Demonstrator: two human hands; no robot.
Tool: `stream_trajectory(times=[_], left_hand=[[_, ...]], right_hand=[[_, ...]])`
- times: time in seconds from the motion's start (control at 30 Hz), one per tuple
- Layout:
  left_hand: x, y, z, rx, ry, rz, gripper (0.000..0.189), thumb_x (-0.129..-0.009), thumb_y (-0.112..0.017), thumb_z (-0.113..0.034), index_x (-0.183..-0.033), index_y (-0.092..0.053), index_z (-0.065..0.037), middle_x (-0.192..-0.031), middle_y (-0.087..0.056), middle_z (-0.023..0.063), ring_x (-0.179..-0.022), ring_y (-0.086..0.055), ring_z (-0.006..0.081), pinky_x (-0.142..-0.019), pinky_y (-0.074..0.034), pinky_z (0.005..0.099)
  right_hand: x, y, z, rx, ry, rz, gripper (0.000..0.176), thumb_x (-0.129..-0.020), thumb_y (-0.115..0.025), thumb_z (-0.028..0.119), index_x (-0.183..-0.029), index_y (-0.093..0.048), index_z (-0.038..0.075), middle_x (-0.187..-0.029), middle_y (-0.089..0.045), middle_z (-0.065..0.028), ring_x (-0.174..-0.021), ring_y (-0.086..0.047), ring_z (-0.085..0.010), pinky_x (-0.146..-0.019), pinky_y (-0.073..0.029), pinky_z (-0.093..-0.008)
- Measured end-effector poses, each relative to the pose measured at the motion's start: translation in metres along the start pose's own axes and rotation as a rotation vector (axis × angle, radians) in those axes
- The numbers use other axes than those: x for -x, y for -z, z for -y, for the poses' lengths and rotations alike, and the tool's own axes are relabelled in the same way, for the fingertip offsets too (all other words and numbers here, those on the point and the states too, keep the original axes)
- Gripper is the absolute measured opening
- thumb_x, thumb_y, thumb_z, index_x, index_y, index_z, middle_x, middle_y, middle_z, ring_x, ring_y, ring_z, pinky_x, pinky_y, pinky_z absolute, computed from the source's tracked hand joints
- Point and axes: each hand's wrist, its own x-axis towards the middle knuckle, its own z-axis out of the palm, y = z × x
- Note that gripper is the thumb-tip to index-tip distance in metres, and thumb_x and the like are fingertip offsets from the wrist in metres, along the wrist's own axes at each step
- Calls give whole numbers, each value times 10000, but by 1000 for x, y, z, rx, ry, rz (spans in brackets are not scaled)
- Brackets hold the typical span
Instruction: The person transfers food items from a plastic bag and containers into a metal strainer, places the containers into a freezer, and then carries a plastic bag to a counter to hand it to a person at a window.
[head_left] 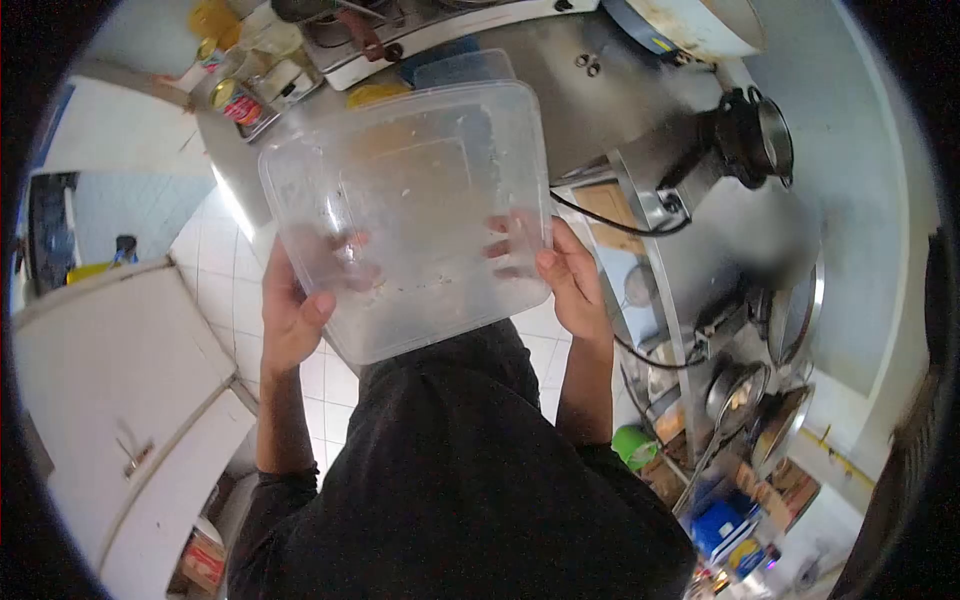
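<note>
A clear plastic food container is held up in front of my body, its rim toward me. My left hand grips its left side, with the thumb outside near the rim and the fingers showing through the wall. On the right side, my right hand holds it the same way, thumb at the edge. Small specks cling to the container's inside. Behind its far edge lies a flat translucent plastic piece, perhaps a lid, partly hidden. Something yellow shows beside it.
A steel counter runs ahead, with a stove at its back. Cans stand on a tray at left. A large pan and a dark pot sit at right. A black cable hangs along the counter's side.
</note>
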Motion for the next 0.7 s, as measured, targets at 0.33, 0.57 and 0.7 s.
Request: stream_trajectory(times=[0.33,0.57,0.7], left_hand=[[-5,-11,-15,42,-18,183,855,-765,-785,-506,-1286,-369,30,-1221,-573,273,-943,-691,298,-808,-585,414],[16,-26,-36,-88,-42,119,944,-710,-797,-547,-1290,-366,60,-1153,-604,268,-874,-707,271,-755,-597,359],[27,-34,-43,-128,-46,76,687,-684,-845,-277,-1151,-435,15,-1134,-647,189,-867,-709,221,-771,-590,325]], right_hand=[[54,-26,2,-1,158,-220,448,-1022,-472,263,-1357,-427,-31,-1320,-556,-173,-1113,-615,-258,-886,-540,-389],[67,-29,-4,49,132,-280,623,-995,-477,444,-1369,-423,-51,-1270,-575,-255,-1049,-644,-342,-827,-566,-435],[64,-31,-7,84,77,-375,419,-998,-519,277,-1273,-516,-39,-1150,-652,-187,-1007,-660,-262,-805,-560,-383]])
